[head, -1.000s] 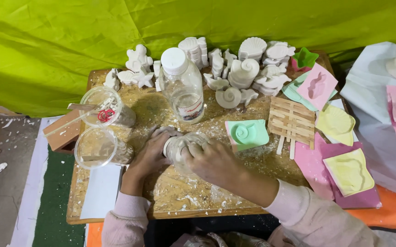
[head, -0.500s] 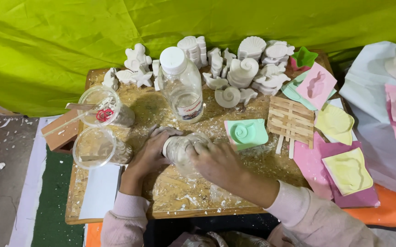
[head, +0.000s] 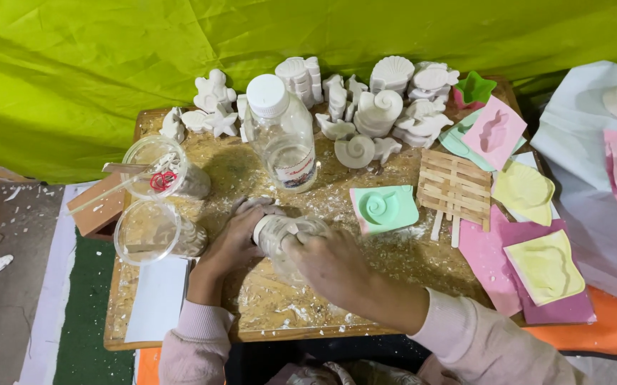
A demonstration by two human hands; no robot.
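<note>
while the head view looks down on a wooden board (head: 266, 314), a small clear plastic cup (head: 291, 239) is gripped near its middle from both sides: the left hand (head: 234, 239) is wrapped around its rim end, the right hand (head: 333, 264) clasped over its body. a capped clear bottle (head: 283, 135) is seen just behind, a mint green shell mould (head: 383, 208) to the right.

Green cloth backdrop (head: 73, 78) behind low chipboard table (head: 266, 314); grey debris-strewn floor (head: 2, 285) at left; even light.
</note>
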